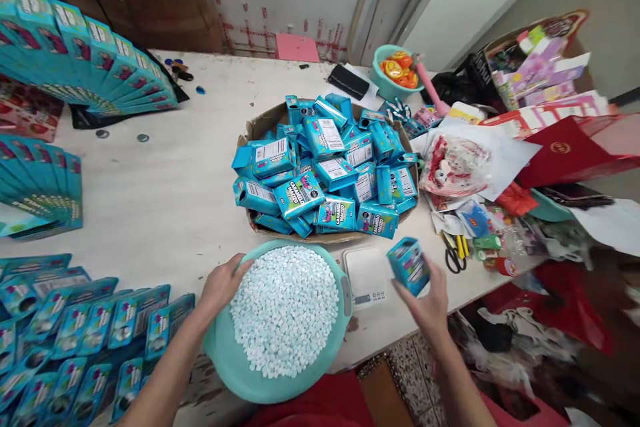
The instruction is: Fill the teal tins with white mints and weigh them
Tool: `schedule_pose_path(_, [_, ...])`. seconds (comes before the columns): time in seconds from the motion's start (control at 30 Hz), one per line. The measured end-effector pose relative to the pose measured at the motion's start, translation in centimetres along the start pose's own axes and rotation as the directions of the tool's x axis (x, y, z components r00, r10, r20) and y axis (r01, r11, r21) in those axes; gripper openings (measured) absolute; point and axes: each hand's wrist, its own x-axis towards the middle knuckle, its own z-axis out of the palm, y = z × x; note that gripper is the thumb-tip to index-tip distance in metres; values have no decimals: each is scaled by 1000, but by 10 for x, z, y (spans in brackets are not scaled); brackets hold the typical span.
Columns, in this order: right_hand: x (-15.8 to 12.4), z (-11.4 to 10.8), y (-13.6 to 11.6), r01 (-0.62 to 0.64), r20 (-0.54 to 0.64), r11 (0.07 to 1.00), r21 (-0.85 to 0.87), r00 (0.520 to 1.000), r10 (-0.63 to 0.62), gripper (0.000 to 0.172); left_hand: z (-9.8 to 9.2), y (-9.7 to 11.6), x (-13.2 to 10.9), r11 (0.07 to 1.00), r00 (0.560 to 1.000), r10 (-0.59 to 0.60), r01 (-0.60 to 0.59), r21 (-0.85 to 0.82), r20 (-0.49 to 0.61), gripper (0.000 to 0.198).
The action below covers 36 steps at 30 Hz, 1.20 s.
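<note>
My right hand (431, 300) grips a small blue candy box (409, 268), held up just right of a white kitchen scale (366, 275). On the left, my left hand (223, 285) is closed on the rim of a round turquoise basin (240, 383), with the thumb lying over the edge. Small white and pale-blue candies (285, 310) fill much of this basin. Behind it, a wide cardboard box (253, 219) is heaped with more blue candy boxes (300, 195), lying at all angles.
Blue boxes stand in rows at the lower left (95, 327) and in fanned stacks at the upper left (85, 47). To the right are black-handled scissors (455, 259), a red bag (575, 150) and mixed packaging. Farther back sits a small bowl (387, 87) with orange items.
</note>
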Motion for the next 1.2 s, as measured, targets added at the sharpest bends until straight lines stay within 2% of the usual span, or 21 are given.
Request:
schedule_pose_path(0.1, [74, -3, -5, 70, -196, 996, -51, 978, -79, 82, 6, -5, 0, 998, 1000, 0, 0, 67, 6, 50])
schedule_pose_path(0.17, [120, 9, -12, 178, -234, 982, -57, 954, -187, 84, 10, -9, -4, 997, 1000, -23, 23, 71, 4, 49])
schedule_pose_path(0.23, [151, 26, -23, 319, -199, 946, -63, 924, -325, 85, 13, -11, -11, 998, 999, -43, 43, 50, -13, 47])
schedule_pose_path(0.33, [168, 49, -37, 482, -65, 874, -61, 872, -485, 84, 17, -11, -20, 998, 996, -68, 69, 14, -55, 44])
schedule_pose_path(0.43, [164, 64, -41, 544, 26, 838, -47, 839, -544, 80, 17, -3, -26, 996, 993, -91, 92, 15, -78, 41])
schedule_pose_path(0.63, [157, 72, -40, 576, -40, 814, -68, 814, -579, 86, 10, 18, -35, 997, 984, -79, 81, 7, -157, 44])
schedule_pose_path(0.77, [159, 68, -43, 556, -36, 827, -84, 827, -561, 85, 8, 18, -41, 991, 978, -65, 40, -129, -198, 49])
schedule_pose_path(0.87, [153, 61, -40, 504, -108, 859, -87, 853, -511, 82, 10, 8, -42, 972, 976, -22, -30, -234, -218, 47])
schedule_pose_path(0.93, [142, 57, -36, 437, -163, 895, -84, 880, -445, 81, 12, 0, -38, 930, 965, -54, -46, -365, -258, 51])
schedule_pose_path(1.0, [126, 60, -32, 359, -180, 931, -71, 913, -365, 82, 12, -2, -30, 833, 930, -132, -84, -547, -344, 61])
schedule_pose_path(1.07, [107, 68, -30, 295, -188, 953, -67, 934, -303, 82, 8, 6, -21, 735, 871, -186, -183, -653, -454, 65])
schedule_pose_path(1.13, [88, 81, -32, 250, -216, 966, -69, 941, -259, 81, 1, 27, -13, 703, 808, -139, -327, -632, -572, 64])
schedule_pose_path(1.2, [75, 95, -37, 200, -266, 978, -64, 941, -210, 82, -6, 57, -4, 734, 747, -2, -450, -508, -665, 68])
